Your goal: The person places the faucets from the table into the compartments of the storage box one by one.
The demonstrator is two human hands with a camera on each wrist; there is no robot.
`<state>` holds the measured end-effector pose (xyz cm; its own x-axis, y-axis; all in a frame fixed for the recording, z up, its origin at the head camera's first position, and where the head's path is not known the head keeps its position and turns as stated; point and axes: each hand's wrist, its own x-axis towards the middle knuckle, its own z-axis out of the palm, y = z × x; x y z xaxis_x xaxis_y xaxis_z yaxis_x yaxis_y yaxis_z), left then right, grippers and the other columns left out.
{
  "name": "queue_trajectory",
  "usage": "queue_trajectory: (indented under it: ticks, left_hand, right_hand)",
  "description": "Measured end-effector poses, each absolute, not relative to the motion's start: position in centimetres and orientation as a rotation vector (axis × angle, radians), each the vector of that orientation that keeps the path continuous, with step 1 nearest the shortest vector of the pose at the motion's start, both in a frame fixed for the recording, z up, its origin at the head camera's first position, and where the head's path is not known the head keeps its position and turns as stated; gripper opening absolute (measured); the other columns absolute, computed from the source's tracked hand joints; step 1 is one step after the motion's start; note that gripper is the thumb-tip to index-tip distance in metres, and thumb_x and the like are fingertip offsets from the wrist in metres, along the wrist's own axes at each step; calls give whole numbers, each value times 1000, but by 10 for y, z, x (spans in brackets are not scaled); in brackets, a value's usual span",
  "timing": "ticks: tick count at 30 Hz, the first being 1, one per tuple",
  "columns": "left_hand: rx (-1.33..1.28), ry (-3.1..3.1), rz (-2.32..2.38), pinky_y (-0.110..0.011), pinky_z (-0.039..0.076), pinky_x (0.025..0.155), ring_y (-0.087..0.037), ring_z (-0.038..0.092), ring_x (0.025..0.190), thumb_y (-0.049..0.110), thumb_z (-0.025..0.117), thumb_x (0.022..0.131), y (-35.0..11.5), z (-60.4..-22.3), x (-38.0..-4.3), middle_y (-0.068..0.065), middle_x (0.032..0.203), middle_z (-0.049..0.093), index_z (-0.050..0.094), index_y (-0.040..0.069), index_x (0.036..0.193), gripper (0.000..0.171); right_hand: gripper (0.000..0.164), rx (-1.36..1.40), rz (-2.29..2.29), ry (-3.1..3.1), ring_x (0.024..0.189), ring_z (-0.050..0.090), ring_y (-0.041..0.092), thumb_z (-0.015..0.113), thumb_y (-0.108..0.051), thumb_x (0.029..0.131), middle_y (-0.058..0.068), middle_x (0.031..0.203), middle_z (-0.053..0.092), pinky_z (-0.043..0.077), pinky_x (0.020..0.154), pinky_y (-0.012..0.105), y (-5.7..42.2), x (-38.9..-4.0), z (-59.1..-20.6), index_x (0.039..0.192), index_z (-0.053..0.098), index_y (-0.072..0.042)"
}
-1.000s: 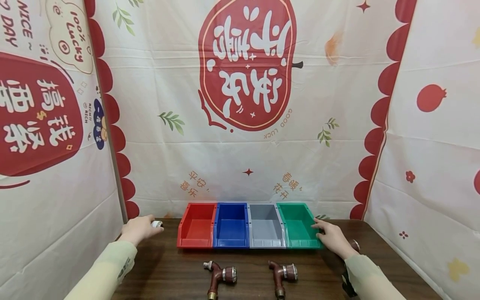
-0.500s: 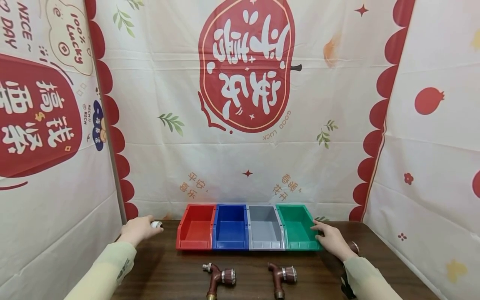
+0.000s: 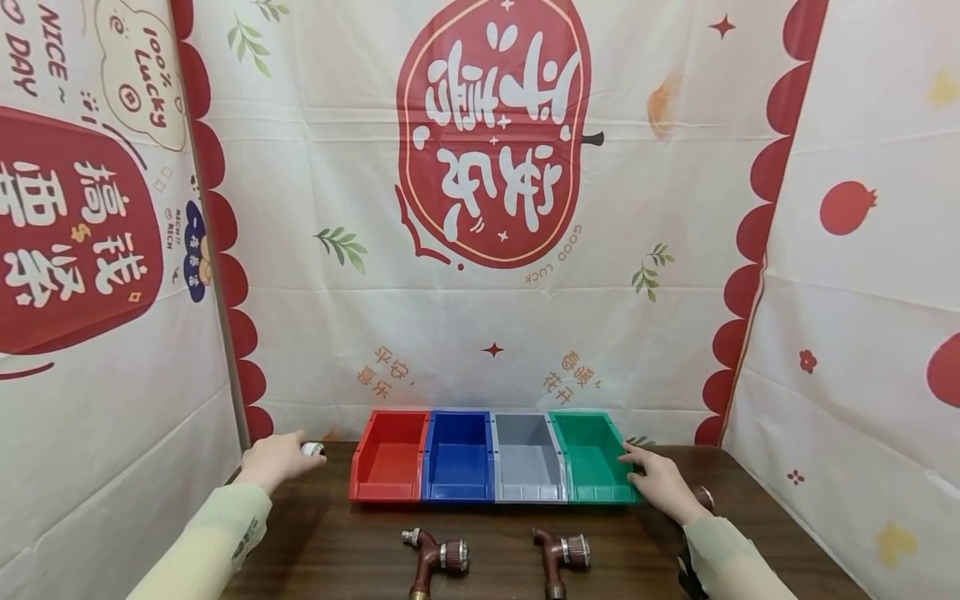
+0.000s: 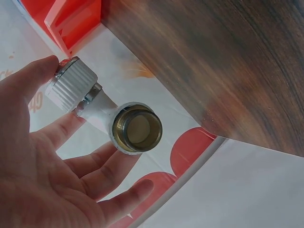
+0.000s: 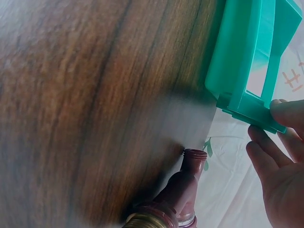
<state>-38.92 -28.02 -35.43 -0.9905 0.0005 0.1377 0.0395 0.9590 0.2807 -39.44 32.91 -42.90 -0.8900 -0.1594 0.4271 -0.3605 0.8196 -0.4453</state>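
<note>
My left hand (image 3: 276, 460) grips a white angle valve (image 4: 95, 111) past the left end of the bins. In the left wrist view the valve has a ribbed knob (image 4: 73, 84) and an open threaded mouth (image 4: 138, 129) facing the camera. The fingers spread around its body. At the far right of the bin row, my right hand (image 3: 663, 483) pinches the side rim of a green bin (image 3: 600, 458). Its thumb lies on the rim and fingertips touch below it in the right wrist view. A dark red tap (image 5: 183, 190) lies near that hand, partly cut off.
Red (image 3: 390, 467), blue (image 3: 459, 467) and grey (image 3: 529, 467) bins stand joined in a row with the green one, against a printed cloth backdrop (image 3: 480, 317). Two dark red taps (image 3: 429, 558) (image 3: 557, 560) lie on the wooden table (image 3: 337, 550) in front of the bins.
The head view shifts slightly, so bins and taps sit a little lower and further left. Both hands keep their grips.
</note>
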Motion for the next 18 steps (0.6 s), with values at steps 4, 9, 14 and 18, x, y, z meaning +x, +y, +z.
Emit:
queue_trajectory:
  ticks: [4, 9, 14, 18]
  left_hand:
    - [-32, -2976, -442, -58, 48, 73, -31, 57, 81, 40, 71, 80, -278, -352, -388, -16, 94, 64, 59, 0, 122, 59]
    - [-41, -2968, -450, -56, 49, 71, -29, 57, 78, 39, 72, 80, -277, -349, -386, -12, 90, 64, 61, 2, 115, 52]
    - [-48, -2964, -448, -55, 49, 71, -29, 57, 78, 39, 72, 80, -276, -348, -387, -12, 90, 64, 62, 2, 116, 52]
    - [-46, -2965, -447, -55, 50, 71, -29, 58, 79, 39, 71, 80, -275, -347, -389, -14, 91, 65, 61, 1, 118, 55]
  right_hand:
    - [28, 381, 752, -2627, 124, 46, 48, 61, 6, 86, 26, 136, 51, 42, 95, 60, 329, -395, -430, 113, 68, 5]
    - [28, 377, 767, -2637, 124, 45, 48, 61, 5, 87, 26, 137, 50, 42, 95, 60, 327, -393, -429, 114, 68, 5]
    - [28, 369, 767, -2643, 124, 46, 48, 61, 6, 86, 26, 136, 51, 41, 95, 60, 327, -392, -429, 113, 68, 4]
    - [28, 371, 762, -2642, 124, 46, 47, 61, 6, 86, 26, 136, 51, 41, 95, 60, 328, -394, -429, 113, 68, 4]
